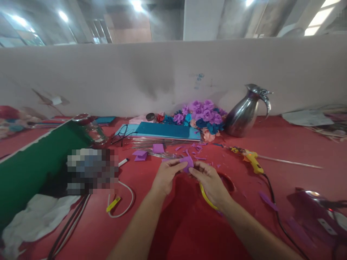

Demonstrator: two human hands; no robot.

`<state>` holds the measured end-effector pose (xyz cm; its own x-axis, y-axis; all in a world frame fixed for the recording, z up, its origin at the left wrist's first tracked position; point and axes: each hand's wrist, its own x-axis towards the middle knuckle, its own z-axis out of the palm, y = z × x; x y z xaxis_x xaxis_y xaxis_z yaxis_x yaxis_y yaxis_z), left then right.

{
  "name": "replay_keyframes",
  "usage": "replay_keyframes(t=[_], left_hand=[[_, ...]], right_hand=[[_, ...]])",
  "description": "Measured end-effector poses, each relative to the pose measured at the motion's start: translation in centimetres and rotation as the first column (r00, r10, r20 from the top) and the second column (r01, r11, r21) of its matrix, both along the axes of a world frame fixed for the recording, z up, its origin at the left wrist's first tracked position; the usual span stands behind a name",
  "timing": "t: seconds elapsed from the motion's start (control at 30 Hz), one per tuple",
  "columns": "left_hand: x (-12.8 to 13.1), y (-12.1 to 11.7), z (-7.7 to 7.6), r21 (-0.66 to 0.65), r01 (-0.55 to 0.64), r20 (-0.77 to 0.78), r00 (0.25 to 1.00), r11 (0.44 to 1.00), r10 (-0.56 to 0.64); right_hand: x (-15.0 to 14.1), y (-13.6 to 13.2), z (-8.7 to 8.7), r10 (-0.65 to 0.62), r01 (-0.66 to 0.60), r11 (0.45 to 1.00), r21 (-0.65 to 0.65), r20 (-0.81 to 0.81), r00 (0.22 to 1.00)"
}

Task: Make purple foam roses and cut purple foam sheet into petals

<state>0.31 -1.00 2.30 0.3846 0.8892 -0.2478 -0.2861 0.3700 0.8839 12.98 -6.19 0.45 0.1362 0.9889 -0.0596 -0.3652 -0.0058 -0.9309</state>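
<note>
Between my two hands is a small piece of purple foam sheet (187,164), held up over the red table. My left hand (168,174) pinches its left edge with thumb and fingers. On the right edge, my right hand (208,180) has a similar pinch. Partly hidden under my right hand and wrist lies a yellow ring-like handle (206,196), with a dark red curved edge beyond it; I cannot tell the whole object. Folded purple pieces (141,155) and another purple square (158,148) rest just beyond my left hand, with purple scraps (200,158) scattered beyond my right.
A yellow glue gun (255,162) with a glue stick and cord lies at right. Behind are a steel jug (242,113), purple and blue paper flowers (206,112), blue sheets (162,130) and glasses (123,135). A green panel (35,162) stands left; a power strip (320,213) lies right.
</note>
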Motion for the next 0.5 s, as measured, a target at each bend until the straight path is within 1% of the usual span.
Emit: replay_keyframes(t=[0.07,0.17,0.23,0.27,0.33,0.43,0.5], left_hand=[[0.01,-0.08,0.08,0.025,0.003,-0.029,1.0,1.0,-0.002],[-0.03,-0.2,0.34,0.125,-0.016,-0.099,0.995,0.992,0.029],[-0.13,-0.18,0.41,0.168,-0.01,-0.111,0.993,0.986,0.029],[-0.2,-0.12,0.37,0.165,-0.002,-0.101,0.995,0.986,0.019],[-0.36,0.11,0.14,0.122,0.008,-0.062,0.998,0.993,-0.001],[-0.55,0.51,-0.31,0.001,0.019,0.005,1.0,1.0,-0.019],[-0.56,0.61,-0.45,-0.036,0.034,0.009,0.999,0.999,-0.033]], right_hand=[[-0.05,-0.06,-0.07,-0.005,0.005,1.0,0.02,0.034,0.999],[-0.02,-0.16,-0.04,-0.005,0.003,1.0,0.025,0.063,0.998],[-0.01,-0.19,-0.01,-0.003,0.001,1.0,0.025,0.077,0.997],[-0.01,-0.19,0.0,0.002,-0.004,1.0,0.028,0.082,0.997],[-0.02,-0.19,0.04,0.008,-0.011,0.999,0.034,0.09,0.996],[0.01,-0.2,0.04,0.011,-0.014,1.0,0.025,0.1,0.995],[0.06,-0.23,-0.14,0.002,-0.004,1.0,0.022,0.112,0.994]])
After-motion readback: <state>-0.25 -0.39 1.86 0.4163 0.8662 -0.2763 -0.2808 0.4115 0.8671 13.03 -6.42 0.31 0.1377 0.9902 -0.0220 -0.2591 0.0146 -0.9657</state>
